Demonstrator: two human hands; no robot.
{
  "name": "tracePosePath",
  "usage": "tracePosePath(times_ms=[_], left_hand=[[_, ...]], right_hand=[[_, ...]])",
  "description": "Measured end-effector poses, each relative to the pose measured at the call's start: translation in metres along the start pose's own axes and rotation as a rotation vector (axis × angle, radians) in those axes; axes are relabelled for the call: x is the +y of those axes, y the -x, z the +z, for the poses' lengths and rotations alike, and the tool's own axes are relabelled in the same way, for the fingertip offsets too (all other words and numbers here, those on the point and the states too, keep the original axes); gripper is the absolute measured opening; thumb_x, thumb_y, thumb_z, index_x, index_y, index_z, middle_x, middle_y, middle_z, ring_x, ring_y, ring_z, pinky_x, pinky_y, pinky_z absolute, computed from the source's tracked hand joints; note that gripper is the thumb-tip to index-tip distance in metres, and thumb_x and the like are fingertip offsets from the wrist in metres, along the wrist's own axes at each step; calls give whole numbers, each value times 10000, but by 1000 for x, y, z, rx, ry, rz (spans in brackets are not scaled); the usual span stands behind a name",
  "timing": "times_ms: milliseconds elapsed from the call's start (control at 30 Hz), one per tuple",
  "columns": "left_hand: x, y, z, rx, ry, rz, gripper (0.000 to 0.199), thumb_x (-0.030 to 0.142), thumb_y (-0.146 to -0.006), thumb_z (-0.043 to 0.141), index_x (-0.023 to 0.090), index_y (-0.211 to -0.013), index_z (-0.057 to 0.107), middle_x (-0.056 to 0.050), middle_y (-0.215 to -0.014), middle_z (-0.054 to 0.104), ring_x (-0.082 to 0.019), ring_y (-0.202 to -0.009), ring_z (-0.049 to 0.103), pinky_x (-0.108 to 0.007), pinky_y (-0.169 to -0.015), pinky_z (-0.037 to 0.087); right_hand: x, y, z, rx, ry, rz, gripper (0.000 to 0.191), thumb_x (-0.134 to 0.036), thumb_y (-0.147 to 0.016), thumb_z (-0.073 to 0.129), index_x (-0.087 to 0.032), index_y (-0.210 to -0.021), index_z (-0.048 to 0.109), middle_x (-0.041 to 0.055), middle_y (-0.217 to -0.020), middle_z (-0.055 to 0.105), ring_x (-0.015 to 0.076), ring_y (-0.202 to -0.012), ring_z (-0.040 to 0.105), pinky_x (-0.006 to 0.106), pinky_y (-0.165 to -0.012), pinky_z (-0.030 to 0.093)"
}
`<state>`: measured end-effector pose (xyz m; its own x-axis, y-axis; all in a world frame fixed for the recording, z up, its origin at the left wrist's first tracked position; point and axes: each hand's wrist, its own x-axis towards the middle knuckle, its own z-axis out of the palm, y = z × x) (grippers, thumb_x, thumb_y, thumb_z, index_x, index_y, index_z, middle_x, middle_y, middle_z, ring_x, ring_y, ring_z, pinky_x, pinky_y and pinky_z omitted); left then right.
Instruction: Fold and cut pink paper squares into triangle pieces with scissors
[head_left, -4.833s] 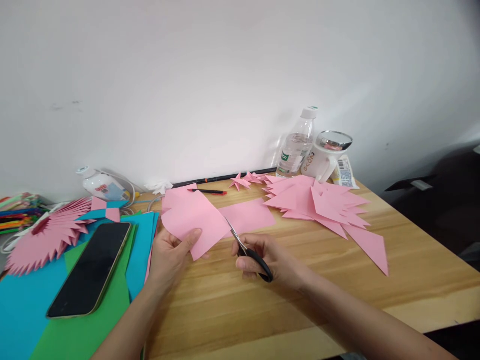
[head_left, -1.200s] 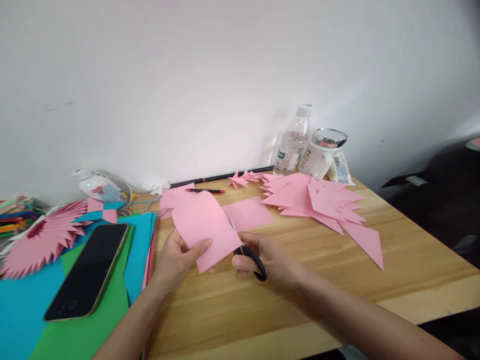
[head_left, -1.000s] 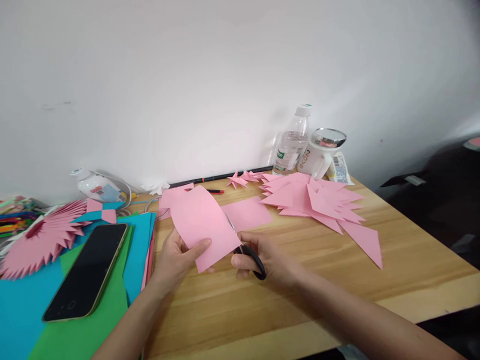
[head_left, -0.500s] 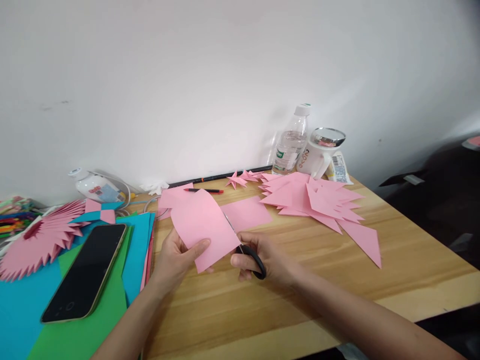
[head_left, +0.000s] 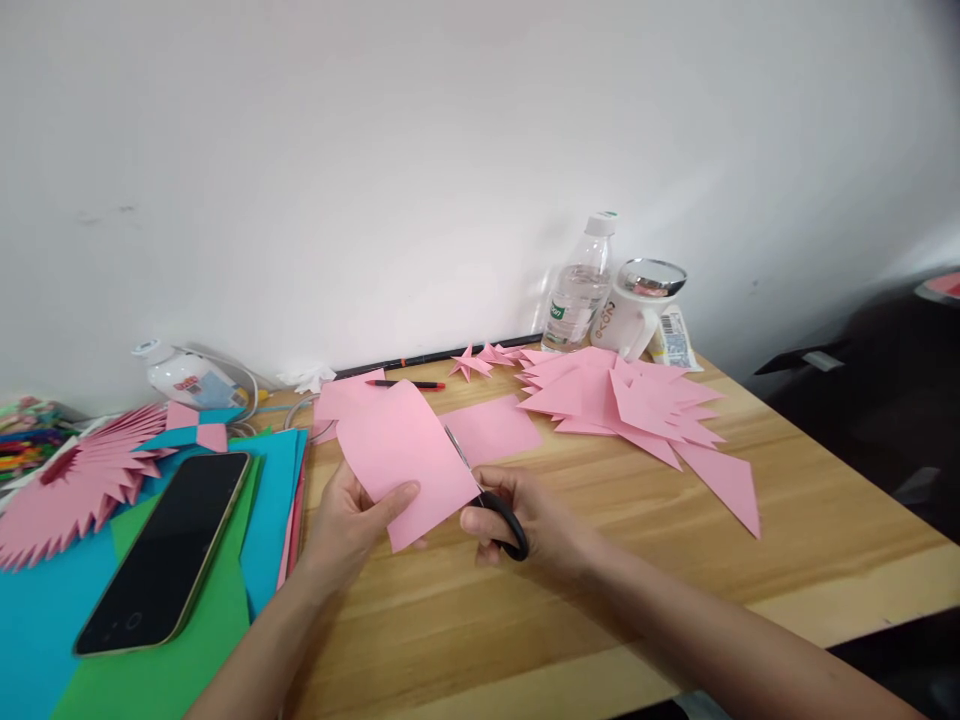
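A curved sheet of pink paper is pinched in my left hand, thumb on top near its lower edge. My right hand is closed on scissors with black handles, whose blades lie at the right edge of the sheet. Behind it on the wooden table are another pink piece and a red and black pen. To the right lies a pile of pointed pink paper pieces. Small folded pink stars sit near the wall.
A water bottle and a white lidded mug stand at the back right. On the left, a phone rests on green and blue sheets beside a pleated pink paper piece. A white bottle lies behind them.
The view has shifted very slightly. My hands, the pink sheet and the scissors hold nearly the same positions as before.
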<state>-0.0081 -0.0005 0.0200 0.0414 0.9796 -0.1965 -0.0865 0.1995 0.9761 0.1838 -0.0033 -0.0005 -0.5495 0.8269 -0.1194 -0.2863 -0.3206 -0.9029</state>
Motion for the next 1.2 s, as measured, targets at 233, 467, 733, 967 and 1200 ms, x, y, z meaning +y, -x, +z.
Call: tracePosePath(times_ms=[233, 467, 733, 967, 1200], left_hand=[[2, 0, 2, -20, 27, -7, 540, 280, -609, 816, 192, -1035, 497, -38, -878, 692, -213, -640, 677, -254, -362, 548], [4, 2, 3, -58, -42, -30, 547, 282, -621, 810, 170, -1044, 482, -64, -897, 692, -208, -597, 673, -288, -367, 569], [4, 3, 4, -58, -42, -38, 552, 291, -609, 815, 172, -1036, 487, -83, -934, 697, -212, -587, 677, -292, -372, 568], [2, 2, 4, -56, -27, -53, 548, 294, -609, 816, 168, -1035, 497, -82, -923, 701, -211, -595, 675, -286, -376, 564], [3, 3, 3, -70, -8, -63, 521, 294, -611, 816, 174, -1017, 512, -79, -933, 702, -207, -586, 673, -291, -381, 565]], right_hand=[[-3, 1, 1, -6, -43, 24, 405, -418, -567, 828, -165, -757, 576, -62, -633, 456, 69, -567, 432, 213, -563, 443], [0, 0, -1, -2, -39, 33, 385, -404, -591, 819, -159, -788, 597, -49, -666, 491, 69, -579, 450, 205, -560, 443], [1, 0, -2, 2, 3, 24, 392, -427, -603, 808, -153, -777, 589, -63, -632, 468, 52, -508, 455, 215, -539, 456], [1, -1, -1, 18, 4, 19, 419, -448, -586, 813, -149, -767, 584, -70, -615, 453, 43, -487, 452, 205, -525, 472], [2, -1, 1, 25, -15, -22, 416, -459, -592, 808, -153, -761, 582, -69, -603, 473, 45, -470, 448, 210, -504, 490]])
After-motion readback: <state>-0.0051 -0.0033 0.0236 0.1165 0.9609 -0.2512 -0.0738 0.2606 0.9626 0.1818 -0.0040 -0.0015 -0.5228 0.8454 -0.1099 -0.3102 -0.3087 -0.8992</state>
